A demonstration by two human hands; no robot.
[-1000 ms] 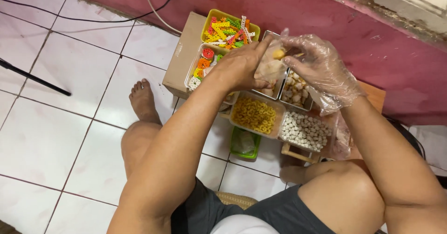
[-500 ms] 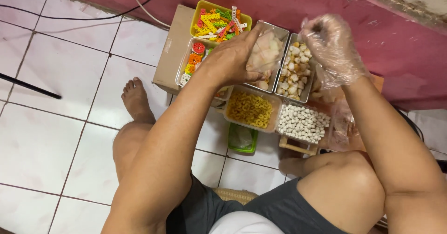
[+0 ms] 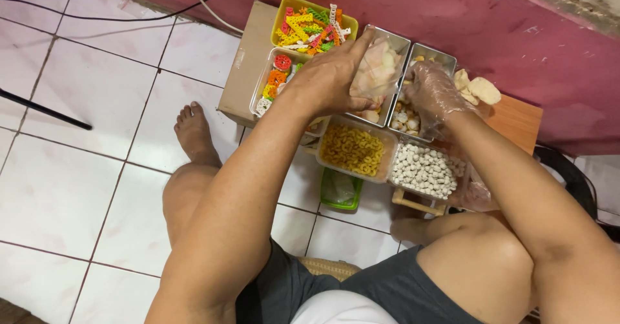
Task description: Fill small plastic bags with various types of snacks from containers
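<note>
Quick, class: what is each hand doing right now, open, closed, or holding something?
Left hand: closed, holding up a small clear plastic bag of pale crackers.
Right hand, in a thin clear plastic glove: reaching into the rectangular metal tray of pale snack pieces; grip cannot be told.

The gloved right hand (image 3: pixel 431 95) has dropped from above into the metal tray (image 3: pixel 445 59) of pale chunks. It now sits at three o'clock of the clear bag (image 3: pixel 378 72), no longer raised.

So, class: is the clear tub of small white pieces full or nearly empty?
Full. The clear tub holds white pieces heaped up to its rim, hiding its bottom, beside the tub of yellow rings.
</note>
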